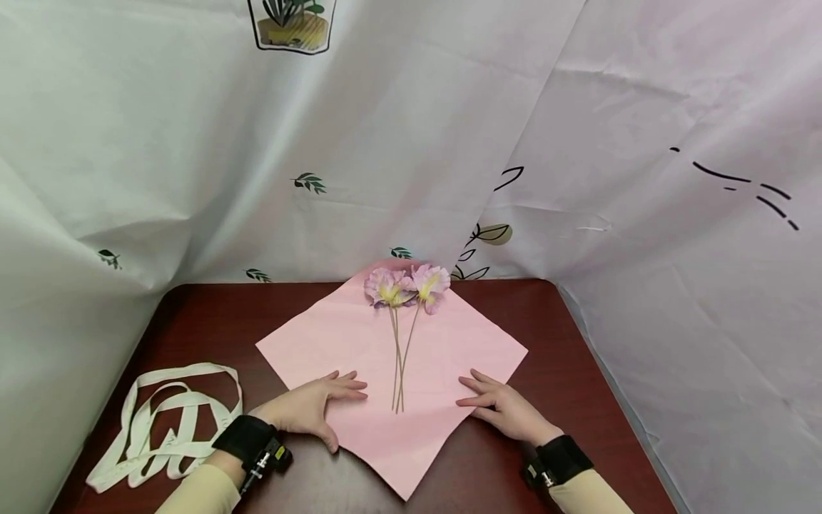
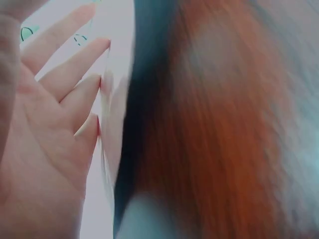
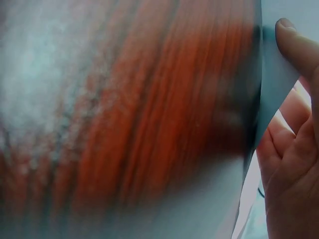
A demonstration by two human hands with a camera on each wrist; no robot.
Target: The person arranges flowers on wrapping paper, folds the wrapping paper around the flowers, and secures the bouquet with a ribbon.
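Observation:
A square sheet of pink wrapping paper lies cornerwise on the table. Three thin-stemmed artificial flowers with lilac and yellow petals rest on it, blooms by the far corner and stems crossing toward me. My left hand touches the sheet's lower left edge, fingers spread and thumb pointing down along that edge. On the lower right edge, my right hand has its straight fingers resting on the paper. The left wrist view shows fingertips against the paper; in the right wrist view the thumb lies over the sheet.
Left of the sheet is a loosely coiled white ribbon, close to my left wrist. The dark red wooden table ends at a patterned white cloth backdrop, which also rises along both sides.

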